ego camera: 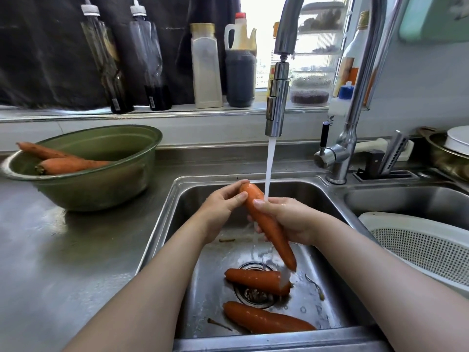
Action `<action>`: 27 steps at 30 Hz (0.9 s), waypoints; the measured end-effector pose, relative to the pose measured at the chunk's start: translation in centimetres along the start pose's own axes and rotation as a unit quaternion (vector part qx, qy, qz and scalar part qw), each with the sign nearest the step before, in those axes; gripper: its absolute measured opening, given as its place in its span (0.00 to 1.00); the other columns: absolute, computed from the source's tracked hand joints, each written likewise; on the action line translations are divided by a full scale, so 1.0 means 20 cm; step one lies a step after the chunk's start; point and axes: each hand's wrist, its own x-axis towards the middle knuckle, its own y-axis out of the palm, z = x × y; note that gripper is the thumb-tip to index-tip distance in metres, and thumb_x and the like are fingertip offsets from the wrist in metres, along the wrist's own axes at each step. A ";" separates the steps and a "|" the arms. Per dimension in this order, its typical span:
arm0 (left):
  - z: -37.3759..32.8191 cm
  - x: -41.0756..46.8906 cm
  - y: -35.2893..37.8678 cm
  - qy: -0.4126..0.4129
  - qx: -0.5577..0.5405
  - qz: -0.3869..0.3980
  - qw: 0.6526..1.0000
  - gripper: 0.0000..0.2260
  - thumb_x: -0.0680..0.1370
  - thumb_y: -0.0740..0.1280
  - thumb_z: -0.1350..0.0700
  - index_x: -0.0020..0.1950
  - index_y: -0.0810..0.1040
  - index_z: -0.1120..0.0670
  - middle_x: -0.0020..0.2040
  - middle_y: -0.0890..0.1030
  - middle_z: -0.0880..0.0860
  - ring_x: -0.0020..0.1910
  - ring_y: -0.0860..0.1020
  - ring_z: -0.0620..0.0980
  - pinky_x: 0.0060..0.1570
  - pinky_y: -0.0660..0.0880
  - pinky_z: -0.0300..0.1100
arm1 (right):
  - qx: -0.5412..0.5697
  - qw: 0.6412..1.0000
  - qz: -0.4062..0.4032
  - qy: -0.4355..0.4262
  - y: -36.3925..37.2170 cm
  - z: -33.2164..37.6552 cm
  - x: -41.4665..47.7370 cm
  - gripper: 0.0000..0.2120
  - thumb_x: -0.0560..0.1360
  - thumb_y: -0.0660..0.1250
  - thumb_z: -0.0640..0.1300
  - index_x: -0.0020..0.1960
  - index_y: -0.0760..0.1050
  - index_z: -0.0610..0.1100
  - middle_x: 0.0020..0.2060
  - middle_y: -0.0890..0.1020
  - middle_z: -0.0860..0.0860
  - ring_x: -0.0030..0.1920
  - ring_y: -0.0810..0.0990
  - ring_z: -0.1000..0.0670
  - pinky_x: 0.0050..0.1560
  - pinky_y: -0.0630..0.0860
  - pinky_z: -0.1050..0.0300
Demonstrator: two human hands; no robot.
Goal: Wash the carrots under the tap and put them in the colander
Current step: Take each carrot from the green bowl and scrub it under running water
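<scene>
Carrot (276,240) is at frame centre over the sink (304,191), tilted, thick end up, tip down twd the drain. Left hand (223,209) pinches the thick top end w/ thumb & fingers; right hand (291,219) is wrapped round the middle. Tap (275,105) is running and the water stream (269,168) lands on the right hand, just beside the carrot.

Handling (my read): stiff, solid, fairly heavy for a veg, won't bend or bruise. Wet skin + taper = slippery, so prob. safest held round the thick half, not the tip.

2 more carrots lie on the sink floor, one (256,280) over the drain, one (266,318) nearer the bottom edge. 2 dry ones (73,165) sit in the green bowl (101,189) on the bench (63,250), left of frame. Colander (418,245) is at right edge, no carrots visible in it.
</scene>
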 end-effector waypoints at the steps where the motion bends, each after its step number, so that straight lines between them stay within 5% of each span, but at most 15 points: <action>1: 0.00 0.00 0.01 0.002 0.005 0.005 1.000 0.15 0.84 0.66 0.53 0.69 0.77 0.40 0.68 0.79 0.48 0.71 0.73 0.50 0.72 0.67 0.49 | -0.037 0.999 -0.034 0.000 0.02 0.00 0.00 0.20 0.82 0.66 0.58 0.64 0.78 0.44 0.48 0.85 0.44 0.38 0.82 0.49 0.36 0.79 0.54; 5: 0.01 0.01 0.04 0.002 0.014 -0.001 1.000 0.16 0.82 0.69 0.49 0.70 0.80 0.43 0.65 0.82 0.48 0.70 0.74 0.50 0.76 0.64 0.56 | -0.081 0.992 -0.100 0.006 0.06 0.01 0.02 0.31 0.81 0.58 0.69 0.56 0.79 0.41 0.35 0.84 0.45 0.28 0.79 0.49 0.29 0.76 0.57; 10: 0.03 0.03 0.02 -0.005 0.017 -0.033 0.999 0.16 0.83 0.68 0.50 0.71 0.78 0.41 0.70 0.78 0.51 0.72 0.72 0.54 0.76 0.64 0.60 | 0.020 0.999 0.026 0.019 -0.02 -0.01 0.03 0.15 0.85 0.62 0.49 0.66 0.75 0.41 0.56 0.85 0.42 0.46 0.84 0.46 0.46 0.81 0.47; 12: 0.04 0.03 0.01 -0.002 0.018 -0.017 1.000 0.16 0.83 0.67 0.50 0.71 0.77 0.39 0.71 0.77 0.51 0.73 0.72 0.54 0.76 0.64 0.60 | 0.019 0.999 0.025 0.017 -0.03 -0.02 0.03 0.15 0.84 0.64 0.47 0.68 0.74 0.41 0.56 0.84 0.42 0.47 0.85 0.46 0.47 0.81 0.46; 18: 0.04 0.02 0.04 0.000 0.019 -0.004 1.000 0.20 0.79 0.70 0.44 0.71 0.78 0.41 0.67 0.81 0.48 0.70 0.75 0.52 0.74 0.67 0.59 | -0.076 0.992 -0.097 0.022 0.04 0.01 0.04 0.34 0.80 0.59 0.70 0.58 0.79 0.38 0.40 0.86 0.43 0.32 0.81 0.48 0.32 0.78 0.55; 23: 0.04 0.03 0.04 -0.003 0.006 -0.052 0.999 0.15 0.83 0.67 0.50 0.71 0.79 0.44 0.68 0.79 0.52 0.70 0.74 0.54 0.75 0.66 0.59 | 0.054 0.997 0.039 0.024 -0.03 0.01 0.01 0.15 0.86 0.61 0.47 0.67 0.75 0.39 0.58 0.85 0.40 0.49 0.85 0.44 0.45 0.83 0.50; 25: 0.04 0.03 0.03 -0.002 0.004 -0.051 0.999 0.16 0.83 0.67 0.48 0.71 0.79 0.43 0.69 0.79 0.52 0.71 0.73 0.55 0.75 0.66 0.60 | 0.093 0.993 0.068 0.015 -0.06 0.01 0.00 0.14 0.84 0.62 0.38 0.69 0.74 0.38 0.62 0.82 0.36 0.55 0.85 0.41 0.50 0.83 0.47; 27: 0.03 0.03 0.04 -0.003 0.003 -0.043 0.999 0.16 0.83 0.67 0.49 0.71 0.78 0.42 0.70 0.78 0.51 0.71 0.73 0.54 0.75 0.67 0.59 | 0.073 0.996 0.057 0.012 -0.07 0.00 0.01 0.18 0.81 0.68 0.41 0.69 0.75 0.38 0.63 0.82 0.36 0.55 0.85 0.40 0.57 0.82 0.42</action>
